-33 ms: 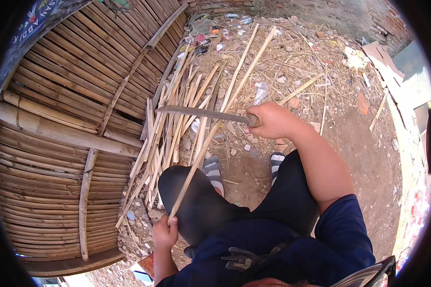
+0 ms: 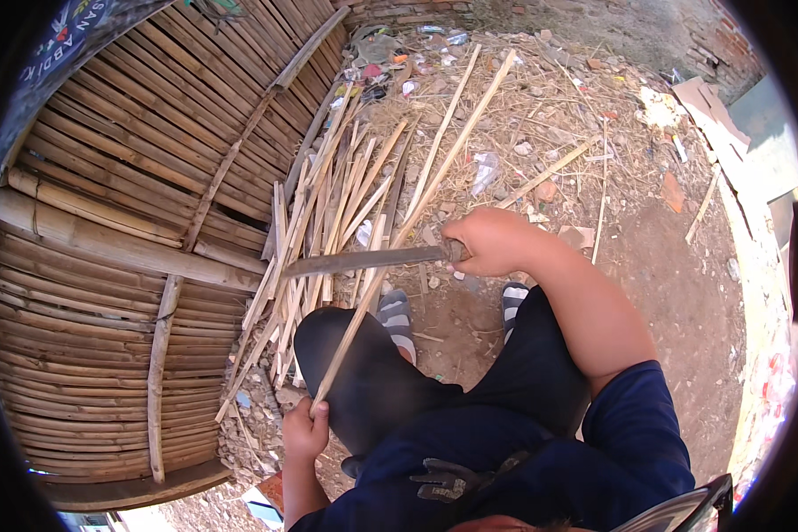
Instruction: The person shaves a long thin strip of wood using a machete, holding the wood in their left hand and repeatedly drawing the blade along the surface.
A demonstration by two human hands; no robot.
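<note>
My left hand (image 2: 306, 429) is closed around the near end of a long bamboo strip (image 2: 356, 321), beside my left knee. From there the strip slants up and away to the right, its far end over the littered ground. My right hand (image 2: 485, 241) grips the handle of a machete (image 2: 368, 260), whose long dark blade points left and lies across the strip. Whether the edge bites into the bamboo or only rests on it, I cannot tell. Beyond the blade, a pile of split bamboo strips (image 2: 306, 239) lies on the ground to the left.
A wall of bamboo slats (image 2: 89, 257) runs along the left side. My feet in striped socks (image 2: 395, 317) stand close below the blade. Straw, stones and a crumpled clear plastic piece (image 2: 484, 172) litter the ground ahead. A brick wall (image 2: 612, 27) closes off the far side.
The machete and my right hand have moved nearer to me along the bamboo strip. The blade's tip has dropped lower in view. My left hand stays in place.
</note>
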